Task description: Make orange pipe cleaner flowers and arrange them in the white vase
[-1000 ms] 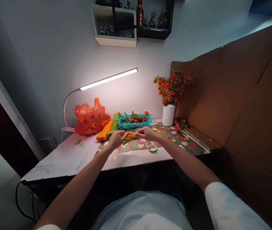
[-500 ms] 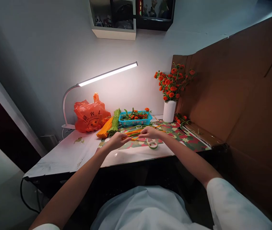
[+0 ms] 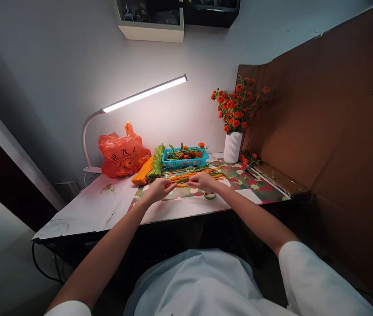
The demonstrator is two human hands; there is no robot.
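My left hand [image 3: 158,189] and my right hand [image 3: 200,181] are held close together above the desk, each pinching one end of a short orange pipe cleaner [image 3: 182,185] stretched between them. Loose orange and green pipe cleaners [image 3: 193,174] lie on the patterned mat [image 3: 258,181] just behind my hands. A small roll of green tape [image 3: 210,195] sits on the desk right under my right wrist.
A blue basket [image 3: 185,159] holds small orange flowers. Beside it lie bundles of orange and green stems [image 3: 150,168] and an orange plastic bag [image 3: 122,152]. A white vase of orange flowers [image 3: 232,146] stands at the back right, against a cardboard wall [image 3: 321,123]. A lit desk lamp [image 3: 142,94] arches overhead.
The view has tilted down a little, so the desk sits higher in the picture. My hands have stayed together on the orange pipe cleaner, working it slightly.
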